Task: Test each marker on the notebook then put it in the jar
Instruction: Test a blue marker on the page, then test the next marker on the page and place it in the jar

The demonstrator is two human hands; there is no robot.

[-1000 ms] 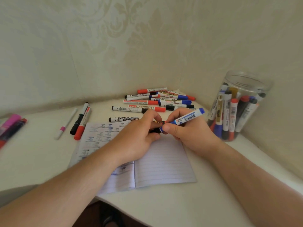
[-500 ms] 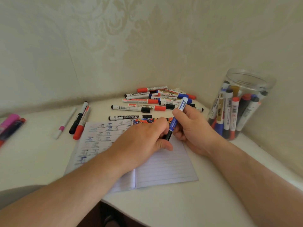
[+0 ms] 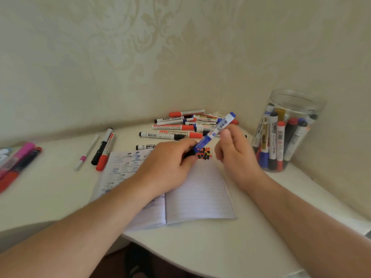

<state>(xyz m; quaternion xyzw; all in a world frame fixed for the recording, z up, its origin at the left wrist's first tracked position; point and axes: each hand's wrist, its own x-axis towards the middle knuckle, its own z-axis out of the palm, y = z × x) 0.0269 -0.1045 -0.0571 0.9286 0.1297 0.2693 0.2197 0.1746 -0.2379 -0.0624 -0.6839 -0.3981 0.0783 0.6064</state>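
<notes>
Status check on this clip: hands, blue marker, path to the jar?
Right hand pinches blue-and-white marker, tip down over open lined notebook. Left hand grips something dark at its tip. Clear plastic jar open, nothing blocking.

Both forearms are bare up to the bottom edge of the view, no sleeve showing on either. The left hand [image 3: 166, 165] and the right hand [image 3: 234, 155], over the notebook [image 3: 200, 195], wear no ring, glove or bracelet, and neither wrist carries a watch or band. The right thumbnail, on the side away from the notebook, is short and unpainted.
</notes>
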